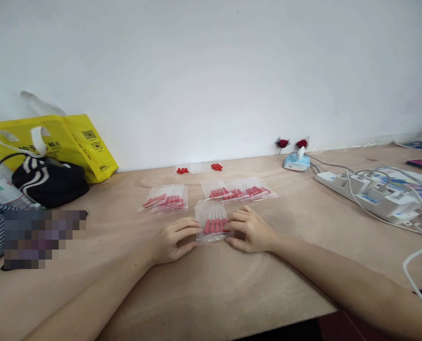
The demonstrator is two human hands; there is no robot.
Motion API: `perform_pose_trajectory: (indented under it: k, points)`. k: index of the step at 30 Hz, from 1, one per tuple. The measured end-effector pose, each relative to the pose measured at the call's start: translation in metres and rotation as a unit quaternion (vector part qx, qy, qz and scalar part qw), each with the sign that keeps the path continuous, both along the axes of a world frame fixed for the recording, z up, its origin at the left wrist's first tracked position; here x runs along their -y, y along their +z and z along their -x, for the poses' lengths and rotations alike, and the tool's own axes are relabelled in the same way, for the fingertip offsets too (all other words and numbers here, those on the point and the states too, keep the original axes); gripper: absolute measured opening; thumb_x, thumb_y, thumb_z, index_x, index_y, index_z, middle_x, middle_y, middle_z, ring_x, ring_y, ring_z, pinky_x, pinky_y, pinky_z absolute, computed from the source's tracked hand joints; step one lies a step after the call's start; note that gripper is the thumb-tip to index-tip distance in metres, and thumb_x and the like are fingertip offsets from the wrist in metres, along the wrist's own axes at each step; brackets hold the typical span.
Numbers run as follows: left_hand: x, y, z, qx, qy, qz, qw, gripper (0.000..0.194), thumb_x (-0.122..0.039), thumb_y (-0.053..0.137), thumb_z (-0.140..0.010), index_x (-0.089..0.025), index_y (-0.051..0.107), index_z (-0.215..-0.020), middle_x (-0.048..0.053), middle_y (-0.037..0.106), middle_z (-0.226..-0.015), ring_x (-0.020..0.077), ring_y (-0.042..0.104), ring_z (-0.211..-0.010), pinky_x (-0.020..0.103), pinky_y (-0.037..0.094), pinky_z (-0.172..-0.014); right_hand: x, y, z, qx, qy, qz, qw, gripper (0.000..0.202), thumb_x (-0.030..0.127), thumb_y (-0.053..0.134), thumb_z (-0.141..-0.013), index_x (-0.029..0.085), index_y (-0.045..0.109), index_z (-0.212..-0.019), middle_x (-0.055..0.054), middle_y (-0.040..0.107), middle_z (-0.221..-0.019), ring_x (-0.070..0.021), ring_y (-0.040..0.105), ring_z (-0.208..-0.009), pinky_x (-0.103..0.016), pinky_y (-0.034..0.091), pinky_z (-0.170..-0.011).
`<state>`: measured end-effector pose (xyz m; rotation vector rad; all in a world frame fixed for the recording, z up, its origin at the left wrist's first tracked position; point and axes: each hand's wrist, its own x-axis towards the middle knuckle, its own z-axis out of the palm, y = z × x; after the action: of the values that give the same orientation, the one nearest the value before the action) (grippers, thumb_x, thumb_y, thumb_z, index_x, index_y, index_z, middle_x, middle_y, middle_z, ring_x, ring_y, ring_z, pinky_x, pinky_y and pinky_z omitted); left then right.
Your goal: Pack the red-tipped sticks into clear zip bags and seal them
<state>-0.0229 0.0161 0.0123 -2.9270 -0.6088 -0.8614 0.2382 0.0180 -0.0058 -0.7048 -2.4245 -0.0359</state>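
A small clear plastic bag lies flat on the table in front of me, holding several slim, pale sticks with red ends. My left hand grips its left edge between thumb and fingers. At the opposite edge, my right hand is closed on the bag, its fingertips by the red ends. Just beyond lie similar filled bags, one overlapping group to the left and another to the right. What exactly the sticks are, I cannot make out.
Two bags with small red pieces lie by the wall. A yellow tote bag and a black cloth item stand left. Right are a tissue pack, two red flowers and a white power strip with tangled cables.
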Motion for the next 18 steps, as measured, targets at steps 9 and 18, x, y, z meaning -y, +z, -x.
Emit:
perform_pose_trajectory:
  k: [9, 18]
  points:
    - [-0.006, -0.009, -0.011, 0.003, 0.007, -0.138, 0.99, 0.017, -0.015, 0.043, -0.085, -0.017, 0.06, -0.085, 0.004, 0.067, -0.084, 0.012, 0.064, -0.072, 0.021, 0.052, -0.064, -0.01, -0.005, -0.001, -0.002, 0.029, -0.091, 0.995, 0.019, 0.032, 0.051, -0.081, 0.019, 0.061, -0.091, -0.003, 0.062, -0.084, -0.0121, 0.053, -0.074, -0.029, 0.033, -0.069]
    - [-0.011, -0.014, -0.01, 0.057, 0.011, -0.075, 0.995, 0.01, -0.012, 0.048, -0.082, -0.016, 0.057, -0.079, 0.003, 0.064, -0.077, 0.009, 0.062, -0.066, 0.016, 0.048, -0.057, -0.015, -0.001, -0.002, 0.017, 0.059, -0.284, 0.957, 0.011, 0.013, 0.05, -0.081, 0.016, 0.061, -0.077, 0.001, 0.059, -0.065, -0.0087, 0.047, -0.062, -0.029, 0.034, -0.07]
